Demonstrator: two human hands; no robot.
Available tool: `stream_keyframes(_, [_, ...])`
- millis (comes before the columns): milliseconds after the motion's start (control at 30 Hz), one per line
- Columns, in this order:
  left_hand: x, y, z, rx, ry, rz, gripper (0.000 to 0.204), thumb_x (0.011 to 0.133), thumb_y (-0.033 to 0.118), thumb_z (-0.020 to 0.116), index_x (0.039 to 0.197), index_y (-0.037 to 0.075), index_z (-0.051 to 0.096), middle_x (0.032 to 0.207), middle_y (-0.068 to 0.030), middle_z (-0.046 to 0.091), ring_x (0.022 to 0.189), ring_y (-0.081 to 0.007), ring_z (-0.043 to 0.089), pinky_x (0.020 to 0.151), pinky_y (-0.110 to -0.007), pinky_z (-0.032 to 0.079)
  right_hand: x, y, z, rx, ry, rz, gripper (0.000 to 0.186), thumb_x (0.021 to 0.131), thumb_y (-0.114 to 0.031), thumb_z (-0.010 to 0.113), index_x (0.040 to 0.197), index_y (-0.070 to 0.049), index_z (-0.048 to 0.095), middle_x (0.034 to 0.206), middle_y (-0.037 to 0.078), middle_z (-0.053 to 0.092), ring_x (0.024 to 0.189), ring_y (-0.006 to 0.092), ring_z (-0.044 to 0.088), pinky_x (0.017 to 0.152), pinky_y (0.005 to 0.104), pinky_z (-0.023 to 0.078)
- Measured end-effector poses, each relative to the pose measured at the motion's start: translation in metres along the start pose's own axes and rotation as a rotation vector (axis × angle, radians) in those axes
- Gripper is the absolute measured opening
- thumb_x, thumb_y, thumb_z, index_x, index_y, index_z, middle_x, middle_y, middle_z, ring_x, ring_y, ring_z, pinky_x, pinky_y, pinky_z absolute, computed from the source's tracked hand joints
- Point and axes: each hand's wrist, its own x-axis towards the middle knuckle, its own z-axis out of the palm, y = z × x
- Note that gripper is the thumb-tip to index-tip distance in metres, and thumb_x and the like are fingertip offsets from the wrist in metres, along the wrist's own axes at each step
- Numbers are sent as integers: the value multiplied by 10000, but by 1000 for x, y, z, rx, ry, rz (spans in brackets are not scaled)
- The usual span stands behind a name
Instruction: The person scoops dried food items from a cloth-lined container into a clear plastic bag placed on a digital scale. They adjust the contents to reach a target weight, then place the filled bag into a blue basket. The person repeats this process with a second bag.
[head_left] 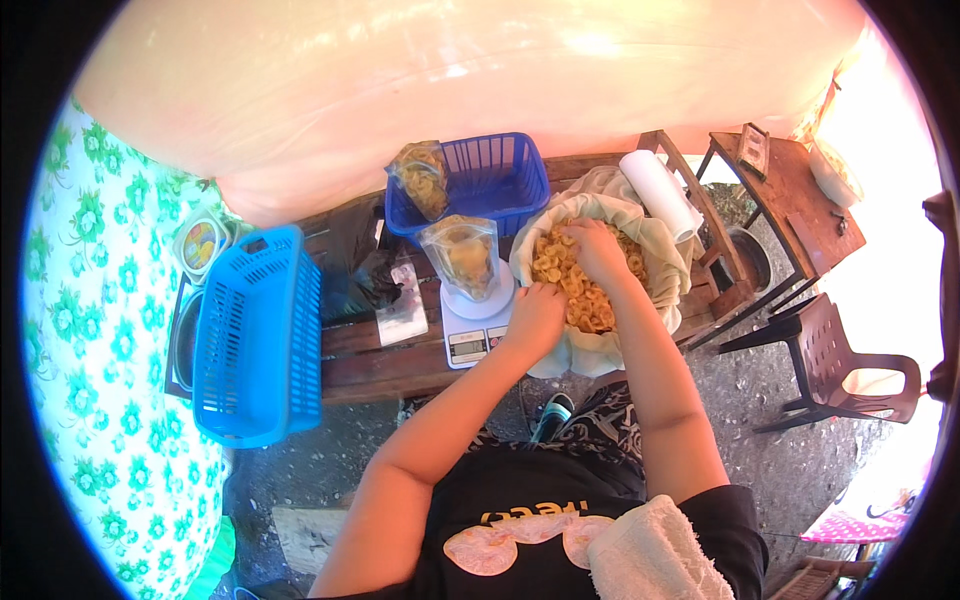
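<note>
My left hand [536,318] has curled fingers at the near-left rim of a cloth-lined container [668,300] full of orange-yellow chips [590,305]; what they hold is unclear. My right hand [598,250] reaches into the chips with bent fingers, their tips hidden, so its contents cannot be made out. Just left of the container, a clear pouch [462,250] of chips stands upright on a white digital scale [467,345]. Another bag of chips [420,178] leans in a dark blue basket [500,180] behind the scale.
A light blue basket [250,340] sits at the left of the wooden table [390,375], near black plastic [365,275] and flat clear bags [405,310]. A white roll [660,195] lies behind the container. A side table [800,230] and plastic chair [850,380] stand rightward.
</note>
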Motion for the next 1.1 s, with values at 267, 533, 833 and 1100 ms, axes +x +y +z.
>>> stream_keyframes(267, [30, -8, -11, -84, -274, -68, 151, 797, 106, 682, 924, 24, 688, 930, -124, 667, 863, -294, 653, 791, -404, 495, -21, 14, -36, 218, -17, 313, 263, 854, -86, 658, 1113, -63, 697, 915, 104, 699, 857, 257, 657, 785, 345, 510])
stream_keyframes(533, [30, -17, -17, -737, 132, -355, 122, 872, 115, 700, 940, 19, 670, 831, -61, 675, 767, -153, 616, 719, -297, 496, -64, 18, -57, 336, -417, 355, 314, 825, -148, 689, 1112, -20, 692, 894, 155, 710, 786, 234, 669, 738, 337, 513])
stream_keyframes(833, [23, -23, -9, -777, 190, -338, 188, 883, 117, 675, 1031, 8, 636, 880, -108, 671, 798, -213, 650, 731, -334, 517, -72, -11, -65, 407, -404, 458, 236, 781, -178, 738, 944, -9, 711, 773, 87, 678, 717, 176, 636, 689, 311, 501])
stream_keyframes(1100, [20, -16, 0, -1088, 65, -420, 197, 937, 43, 606, 1130, 6, 586, 944, -48, 632, 795, -131, 647, 676, -260, 513, -70, 10, -76, 634, -266, 545, 242, 845, -164, 731, 974, 38, 696, 816, 33, 670, 719, 115, 613, 672, 268, 488])
